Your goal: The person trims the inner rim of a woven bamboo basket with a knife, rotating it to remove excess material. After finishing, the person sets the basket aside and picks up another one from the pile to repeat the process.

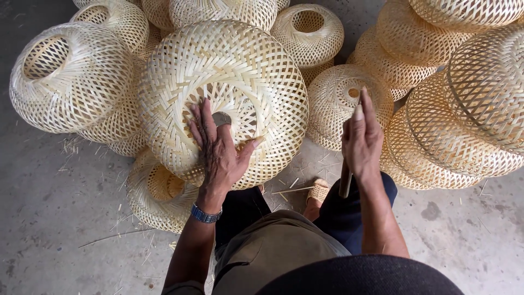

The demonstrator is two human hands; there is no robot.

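A grey concrete floor [49, 218] crowded with woven bamboo shades [453, 109]. My left hand [218, 150] lies spread on one large shade [229, 71]; my right hand [360, 139] grips a wooden stick [345, 186].

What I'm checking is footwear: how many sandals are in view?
1. A tan sandal on the floor, just left of the stick in the right hand, below the big shade. Another may be hidden under the legs.
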